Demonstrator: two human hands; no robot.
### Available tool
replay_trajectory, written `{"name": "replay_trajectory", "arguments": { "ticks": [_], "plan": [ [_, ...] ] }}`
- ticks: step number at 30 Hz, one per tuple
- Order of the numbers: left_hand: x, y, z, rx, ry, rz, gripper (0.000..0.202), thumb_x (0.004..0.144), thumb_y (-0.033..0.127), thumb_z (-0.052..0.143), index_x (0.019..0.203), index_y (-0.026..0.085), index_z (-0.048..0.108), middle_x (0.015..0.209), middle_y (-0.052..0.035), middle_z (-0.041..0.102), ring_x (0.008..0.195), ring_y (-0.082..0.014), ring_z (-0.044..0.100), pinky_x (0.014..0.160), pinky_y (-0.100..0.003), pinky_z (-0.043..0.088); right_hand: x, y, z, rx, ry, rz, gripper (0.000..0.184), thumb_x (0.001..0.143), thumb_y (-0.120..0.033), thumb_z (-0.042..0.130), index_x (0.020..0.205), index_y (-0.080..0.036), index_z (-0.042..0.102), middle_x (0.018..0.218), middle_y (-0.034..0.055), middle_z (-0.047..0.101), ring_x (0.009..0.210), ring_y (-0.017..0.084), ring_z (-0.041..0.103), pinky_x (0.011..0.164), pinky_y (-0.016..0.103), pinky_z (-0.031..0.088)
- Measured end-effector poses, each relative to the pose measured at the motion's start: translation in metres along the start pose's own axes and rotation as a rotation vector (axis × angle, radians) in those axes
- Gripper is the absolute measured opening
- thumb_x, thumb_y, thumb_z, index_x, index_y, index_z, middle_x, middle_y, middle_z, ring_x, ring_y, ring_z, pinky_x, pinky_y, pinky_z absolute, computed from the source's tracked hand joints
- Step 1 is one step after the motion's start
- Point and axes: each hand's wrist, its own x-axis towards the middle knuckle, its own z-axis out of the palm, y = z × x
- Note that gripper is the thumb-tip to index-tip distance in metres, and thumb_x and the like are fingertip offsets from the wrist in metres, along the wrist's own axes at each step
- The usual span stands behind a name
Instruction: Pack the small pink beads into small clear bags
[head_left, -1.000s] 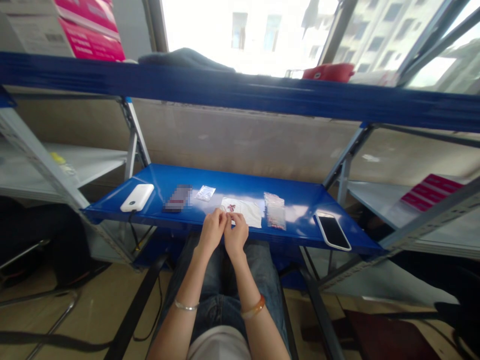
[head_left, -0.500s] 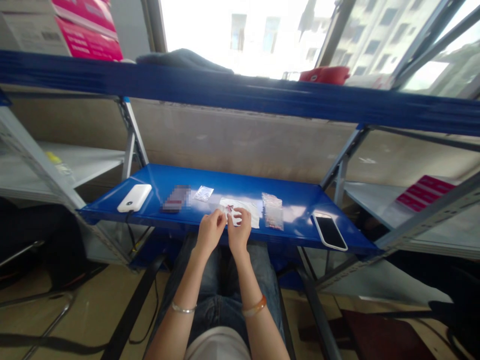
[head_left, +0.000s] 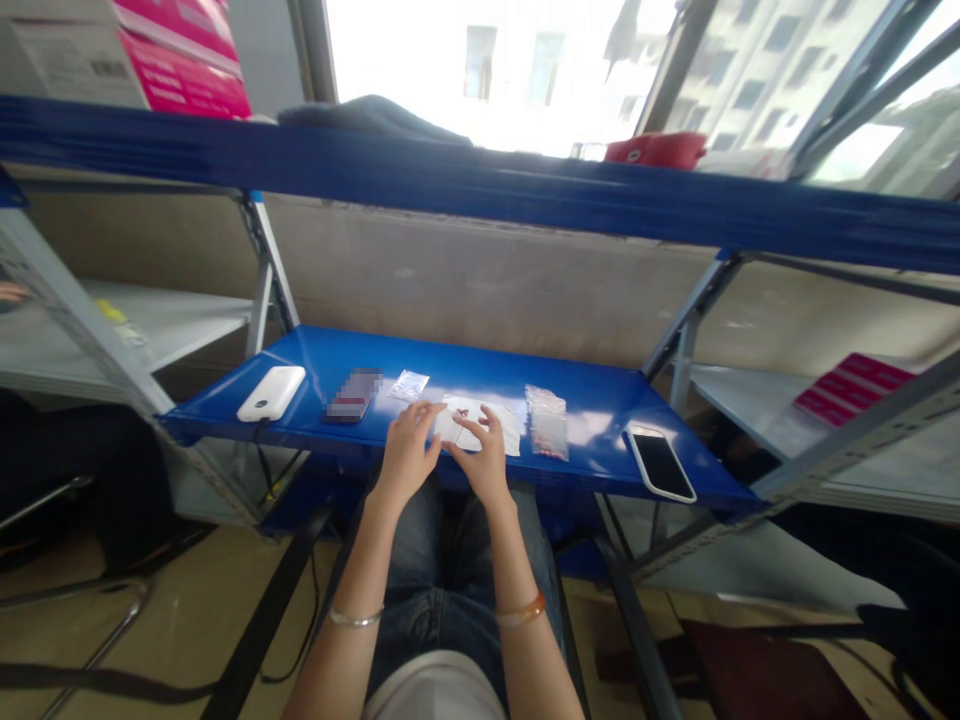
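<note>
My left hand (head_left: 406, 450) and my right hand (head_left: 484, 455) rest at the front edge of the blue shelf (head_left: 600, 400), both on a white sheet (head_left: 510, 428) that carries small red bits. The fingers of both hands are bent and meet over the sheet's left part. Whether they pinch anything is too small to make out. A clear bag of small pieces (head_left: 547, 432) lies just right of the sheet. A small clear packet (head_left: 410, 385) lies behind my left hand.
A white power bank (head_left: 271, 393) with a cable and a dark phone (head_left: 352, 396) lie at the left of the shelf; a white-edged phone (head_left: 661, 462) lies at the right. A blue beam (head_left: 480, 190) crosses above. Grey side shelves hold pink boxes (head_left: 855, 385).
Both hands have moved forward from the shelf's front edge onto the white sheet, and the fingers have spread a little from their tight pinch.
</note>
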Motion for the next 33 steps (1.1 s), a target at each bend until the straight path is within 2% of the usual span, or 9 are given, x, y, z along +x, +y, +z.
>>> {"name": "replay_trajectory", "arguments": {
  "ticks": [2,5,9,13,16,20,24,29,33],
  "plan": [
    [-0.002,-0.003,-0.002,0.036,-0.065,0.029,0.061,0.074,0.011,0.054,0.131,0.028,0.041,0.137,-0.0111,0.042,0.126,-0.028,0.039,0.096,-0.043,0.036,0.0,0.002,0.0,0.008,-0.031,-0.003,0.039,0.064,-0.028,0.075,0.103,-0.027,0.068,0.134,0.0107,0.042,0.11,0.026,0.049,0.094,0.043,0.041],
    [-0.005,-0.005,-0.002,0.06,-0.161,0.044,0.069,0.069,0.011,0.059,0.132,0.033,0.041,0.147,-0.0083,0.031,0.133,-0.0322,0.029,0.1,-0.049,0.029,-0.001,0.005,0.001,0.024,-0.076,-0.007,0.039,0.063,-0.028,0.076,0.101,-0.027,0.069,0.132,0.0103,0.044,0.114,0.027,0.048,0.097,0.044,0.038],
    [-0.007,-0.006,0.003,0.012,-0.199,0.032,0.059,0.07,0.014,0.06,0.125,0.033,0.048,0.14,-0.0077,0.042,0.129,-0.0298,0.037,0.1,-0.049,0.026,-0.001,0.004,-0.001,0.073,-0.119,-0.002,0.037,0.063,-0.028,0.076,0.099,-0.027,0.069,0.129,0.0094,0.048,0.117,0.026,0.046,0.099,0.043,0.036],
    [-0.007,-0.01,0.008,-0.026,-0.133,-0.014,0.046,0.07,0.021,0.065,0.114,0.028,0.054,0.121,-0.008,0.06,0.116,-0.0273,0.051,0.1,-0.046,0.026,0.005,0.002,-0.009,0.157,-0.152,-0.02,0.023,0.073,-0.029,0.067,0.095,-0.026,0.07,0.116,0.0078,0.059,0.113,0.023,0.051,0.097,0.039,0.038],
    [-0.006,-0.014,0.008,-0.023,-0.062,-0.081,0.049,0.068,0.029,0.069,0.114,0.024,0.053,0.113,-0.0089,0.064,0.109,-0.0277,0.056,0.099,-0.046,0.025,0.008,0.011,-0.012,0.15,-0.081,0.007,0.024,0.08,-0.029,0.056,0.1,-0.023,0.068,0.111,0.0082,0.062,0.108,0.022,0.055,0.092,0.038,0.042],
    [-0.005,-0.018,0.006,-0.007,0.002,-0.178,0.058,0.069,0.035,0.07,0.121,0.022,0.047,0.111,-0.0094,0.065,0.108,-0.0272,0.056,0.099,-0.046,0.025,0.006,0.037,-0.012,0.018,-0.081,0.048,0.03,0.081,-0.026,0.051,0.108,-0.02,0.064,0.112,0.0089,0.063,0.108,0.021,0.055,0.094,0.038,0.04],
    [-0.004,-0.02,0.006,0.017,0.058,-0.225,0.048,0.07,0.037,0.069,0.113,0.022,0.052,0.109,-0.0074,0.065,0.107,-0.0254,0.057,0.098,-0.043,0.025,0.003,0.053,-0.016,-0.181,-0.135,0.125,0.03,0.081,-0.025,0.052,0.107,-0.019,0.066,0.104,0.0083,0.067,0.096,0.021,0.059,0.088,0.036,0.042],
    [-0.004,-0.021,0.013,-0.004,0.173,-0.206,0.042,0.07,0.039,0.07,0.106,0.023,0.055,0.109,-0.0059,0.066,0.105,-0.0243,0.058,0.095,-0.04,0.028,0.013,0.05,-0.017,-0.343,-0.111,0.181,0.026,0.081,-0.028,0.055,0.102,-0.023,0.068,0.1,0.0064,0.067,0.094,0.022,0.056,0.086,0.036,0.038],
    [-0.003,-0.019,0.014,-0.04,0.23,-0.163,0.036,0.069,0.037,0.071,0.101,0.024,0.06,0.107,-0.004,0.067,0.104,-0.0232,0.059,0.094,-0.038,0.03,0.031,0.041,-0.005,-0.376,-0.087,0.169,0.023,0.079,-0.035,0.06,0.097,-0.026,0.07,0.104,0.0069,0.064,0.101,0.024,0.052,0.087,0.037,0.033]
  ]
}}
